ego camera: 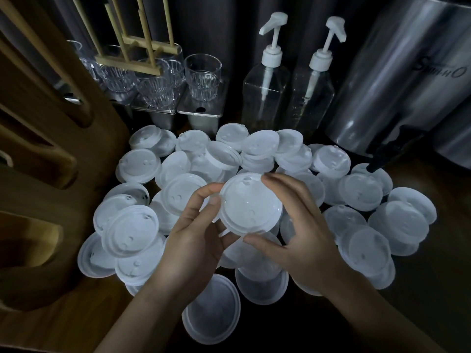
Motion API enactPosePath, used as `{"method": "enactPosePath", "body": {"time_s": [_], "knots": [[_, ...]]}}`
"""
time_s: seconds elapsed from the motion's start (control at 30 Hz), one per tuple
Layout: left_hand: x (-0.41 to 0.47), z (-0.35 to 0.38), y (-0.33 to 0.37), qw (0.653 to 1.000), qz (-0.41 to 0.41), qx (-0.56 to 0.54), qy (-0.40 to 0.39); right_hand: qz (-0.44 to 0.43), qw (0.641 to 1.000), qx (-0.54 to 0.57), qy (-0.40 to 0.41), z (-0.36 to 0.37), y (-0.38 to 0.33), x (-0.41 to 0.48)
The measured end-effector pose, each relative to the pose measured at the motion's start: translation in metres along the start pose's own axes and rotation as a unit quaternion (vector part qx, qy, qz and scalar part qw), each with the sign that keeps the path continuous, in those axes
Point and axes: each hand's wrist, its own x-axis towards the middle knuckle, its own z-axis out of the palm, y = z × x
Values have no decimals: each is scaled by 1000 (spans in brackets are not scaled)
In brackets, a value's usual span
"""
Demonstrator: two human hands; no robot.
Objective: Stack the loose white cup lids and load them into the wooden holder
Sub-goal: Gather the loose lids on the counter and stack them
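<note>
Both hands hold a small stack of white cup lids [251, 203] above the middle of a wide pile of loose white lids [132, 230] on the dark wooden counter. My left hand [196, 233] grips the stack's left and lower edge with thumb and fingers. On the right side, my right hand [300, 225] pinches it, fingertips on the top rim and thumb under the bottom rim. The wooden holder [38, 154], a tall brown piece with long slots, stands at the left edge of the pile.
Clear ribbed glasses [202, 77] on steel trays and a light wooden rack [132, 57] stand at the back left. Two clear pump bottles [265, 93] stand behind the pile. A large steel dispenser [397, 80] with a black tap [387, 151] fills the right.
</note>
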Motion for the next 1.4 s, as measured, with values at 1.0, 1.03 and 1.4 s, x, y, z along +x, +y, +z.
{"method": "enactPosePath", "body": {"time_s": [1.0,1.03,1.4], "knots": [[18,-24,10,989,15,150,7,54,990,10,-129,-26,27,8],[19,-26,13,988,23,150,21,61,991,-2,-116,-28,31,7],[19,-32,17,987,17,143,75,115,956,-182,-200,-29,51,12]]}}
